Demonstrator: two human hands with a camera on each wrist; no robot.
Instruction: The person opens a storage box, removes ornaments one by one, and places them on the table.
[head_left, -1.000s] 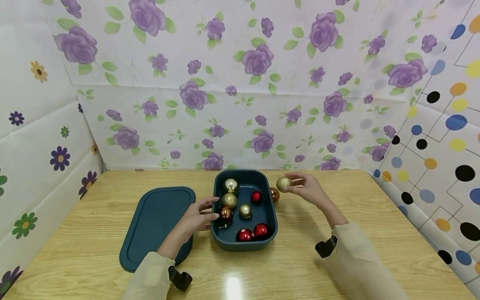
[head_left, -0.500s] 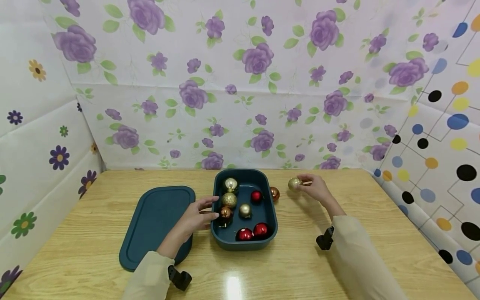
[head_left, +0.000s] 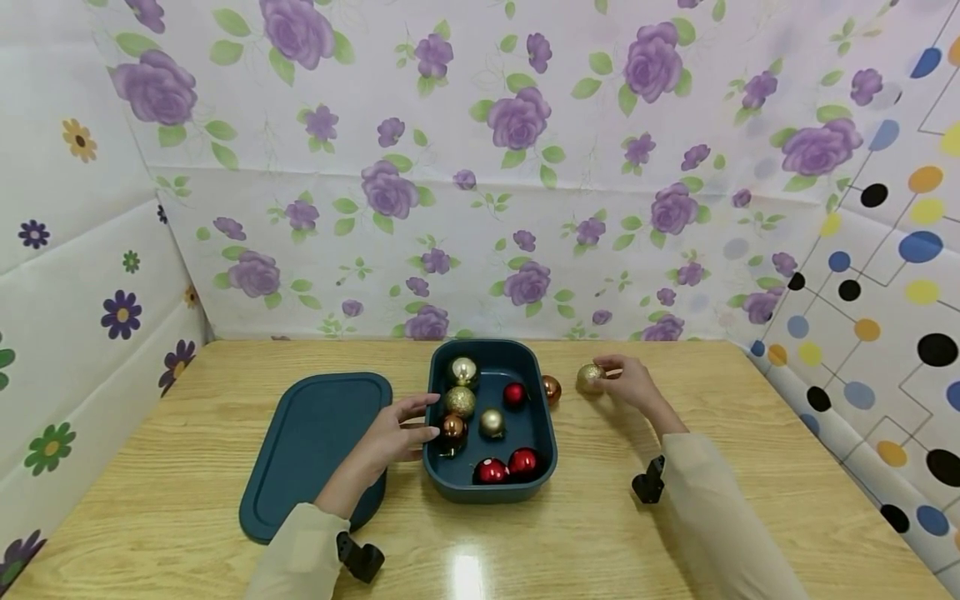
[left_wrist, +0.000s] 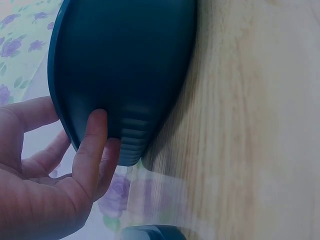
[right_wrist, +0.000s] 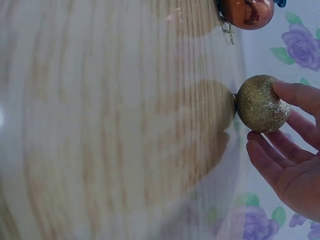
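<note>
My right hand (head_left: 630, 385) pinches a gold glitter Christmas bauble (head_left: 589, 379) between thumb and fingers, right of the box. In the right wrist view the bauble (right_wrist: 262, 104) is at or just above the tabletop; contact cannot be told. My left hand (head_left: 392, 433) rests with relaxed fingers against the left wall of a dark teal box (head_left: 489, 493). The left wrist view has two fingertips on that box's outer wall (left_wrist: 125, 60). Inside the box lie a shiny gold bauble (head_left: 463, 372), a glittery gold one, a copper one (head_left: 453, 428), a small matte gold one (head_left: 492, 423) and red baubles (head_left: 524, 462).
A copper bauble (head_left: 551, 390) sits on the wooden table (head_left: 600, 517) close to the box's right wall. Left of the box lies its flat teal lid (head_left: 318, 454), partly under my left forearm. Flowered sheeting (head_left: 480, 250) stands behind the table, with patterned sheets at both sides.
My right hand has carried the gold glitter bauble rightward, away from the copper bauble, and then lowered it towards the table. The left hand and the box have stayed in place.
</note>
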